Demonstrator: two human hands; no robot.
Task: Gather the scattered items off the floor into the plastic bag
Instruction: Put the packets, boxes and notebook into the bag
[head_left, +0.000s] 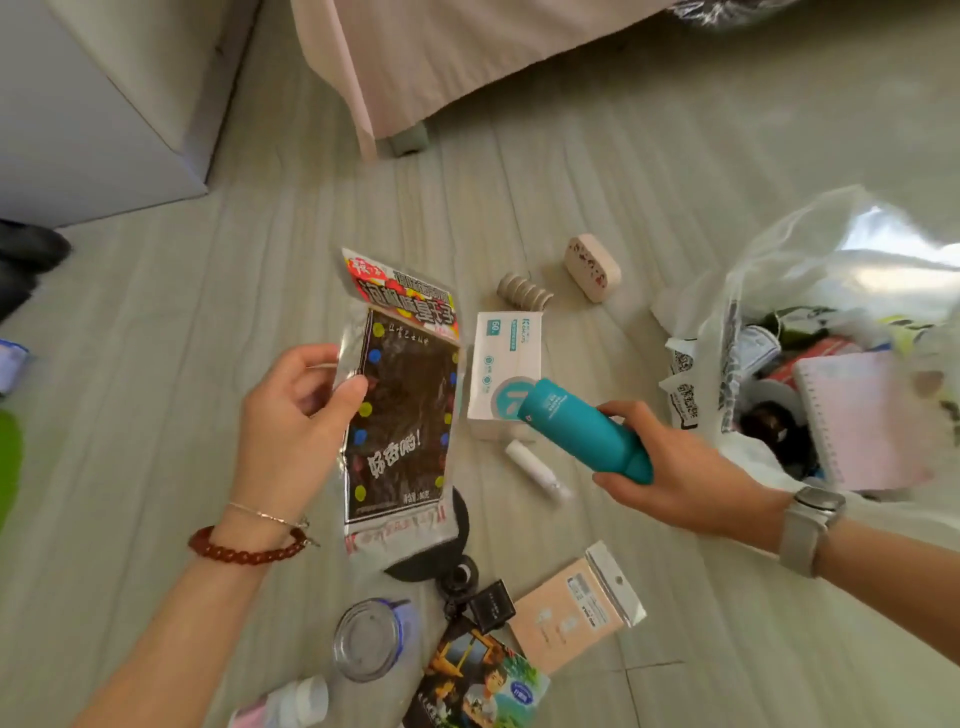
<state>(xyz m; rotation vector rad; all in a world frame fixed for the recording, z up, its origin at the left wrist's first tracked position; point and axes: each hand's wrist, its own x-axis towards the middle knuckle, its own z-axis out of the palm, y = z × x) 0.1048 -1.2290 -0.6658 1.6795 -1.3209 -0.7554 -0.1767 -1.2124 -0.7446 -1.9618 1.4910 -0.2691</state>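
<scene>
The clear plastic bag lies open on the floor at the right, already holding a pink spiral notebook and other packets. The left hand pinches a flat black snack packet by its left edge, thumb in front and fingers curled behind, holding it upright above the floor. The right hand wraps its fingers around the lower end of a teal bottle, which points up and left, just beside the bag's mouth.

Between the hands a white box and a small white tube lie on the floor. Beyond them sit a ribbed grey coil and a pinkish oval case. Nearer the person lie a beige sachet, a picture card, a clear round lid and a black clip.

The floor is pale wood-grain boards; a pink bedspread hangs at the top, a white cabinet stands at the left.
</scene>
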